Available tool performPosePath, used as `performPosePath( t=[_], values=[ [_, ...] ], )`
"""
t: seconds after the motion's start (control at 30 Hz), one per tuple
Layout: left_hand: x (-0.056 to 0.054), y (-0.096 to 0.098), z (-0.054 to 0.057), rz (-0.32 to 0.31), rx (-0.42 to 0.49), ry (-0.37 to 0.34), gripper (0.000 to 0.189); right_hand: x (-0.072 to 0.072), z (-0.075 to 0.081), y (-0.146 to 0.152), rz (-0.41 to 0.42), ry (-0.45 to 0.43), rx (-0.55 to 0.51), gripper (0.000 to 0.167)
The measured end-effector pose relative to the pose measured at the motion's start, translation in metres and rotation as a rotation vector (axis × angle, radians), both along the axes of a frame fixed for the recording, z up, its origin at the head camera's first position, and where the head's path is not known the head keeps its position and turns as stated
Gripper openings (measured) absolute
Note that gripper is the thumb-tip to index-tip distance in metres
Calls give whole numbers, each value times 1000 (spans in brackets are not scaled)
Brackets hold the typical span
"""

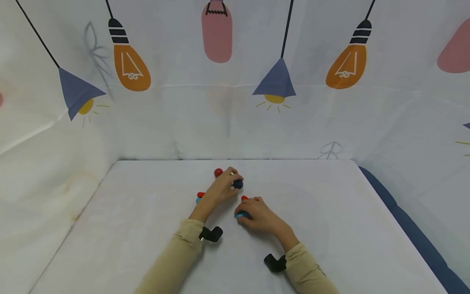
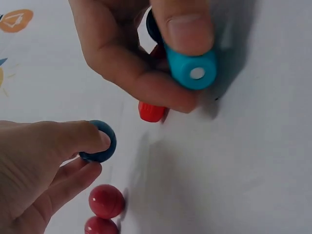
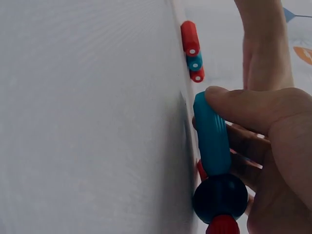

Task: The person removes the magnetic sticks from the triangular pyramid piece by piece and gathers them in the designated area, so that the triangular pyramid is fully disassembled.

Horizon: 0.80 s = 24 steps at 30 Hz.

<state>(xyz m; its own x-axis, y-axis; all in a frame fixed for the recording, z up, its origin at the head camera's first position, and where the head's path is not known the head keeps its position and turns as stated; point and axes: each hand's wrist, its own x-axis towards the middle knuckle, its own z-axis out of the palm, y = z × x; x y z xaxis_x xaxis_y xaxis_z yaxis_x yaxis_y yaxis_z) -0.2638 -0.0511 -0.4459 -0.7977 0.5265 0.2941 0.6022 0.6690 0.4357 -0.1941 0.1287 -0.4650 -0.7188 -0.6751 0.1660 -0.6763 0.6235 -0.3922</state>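
Between thumb and fingers, my left hand (image 1: 222,188) pinches a dark blue ball (image 2: 107,141). Two shiny red balls (image 2: 106,201) lie close by it on the table. My right hand (image 1: 260,215) grips a turquoise rod (image 3: 212,136) with a white dot on its end, thumb along its side. A second dark blue ball (image 3: 220,199) sits at the rod's other end, with a red rod (image 3: 223,225) beyond that ball. Another red piece (image 2: 151,112) shows beneath the right hand's fingers, mostly hidden by them.
Left of the left forearm, a small group of red and turquoise rods (image 1: 200,195) lies on the white tabletop (image 1: 147,228). The table's far edge meets a white cloth (image 1: 227,130) printed with lamps. Black wrist devices (image 1: 212,234) jut from both sleeves.
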Motion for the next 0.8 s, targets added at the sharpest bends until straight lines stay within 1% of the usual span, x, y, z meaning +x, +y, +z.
performPosePath(
  t=[0.1, 0.2, 0.3, 0.4, 0.47, 0.57, 0.67, 0.8],
  values=[
    [-10, 5, 5, 1, -47, 26, 34, 0, 0, 0, 9, -4, -13, 13],
    [-19, 9, 8, 24, -103, 38, 35, 0, 0, 0, 18, -7, -20, 13],
    [-27, 12, 8, 61, -145, 54, 35, 0, 1, 1, 24, -15, -17, 12],
    [-33, 11, 6, 84, -173, 57, 34, 1, 1, -1, 28, -17, -14, 12],
    [-35, 10, 4, 78, -179, 41, 33, 1, 2, -2, 30, -16, -13, 12],
    [-36, 10, 1, 53, -167, 20, 33, 2, 2, -4, 34, -16, -19, 13],
    [-35, 10, -1, 38, -166, 27, 32, 3, 3, -4, 37, -21, -18, 14],
    [-31, 12, 1, 54, -161, 47, 35, 3, 9, -1, 50, -3, -52, 15]
  ],
)
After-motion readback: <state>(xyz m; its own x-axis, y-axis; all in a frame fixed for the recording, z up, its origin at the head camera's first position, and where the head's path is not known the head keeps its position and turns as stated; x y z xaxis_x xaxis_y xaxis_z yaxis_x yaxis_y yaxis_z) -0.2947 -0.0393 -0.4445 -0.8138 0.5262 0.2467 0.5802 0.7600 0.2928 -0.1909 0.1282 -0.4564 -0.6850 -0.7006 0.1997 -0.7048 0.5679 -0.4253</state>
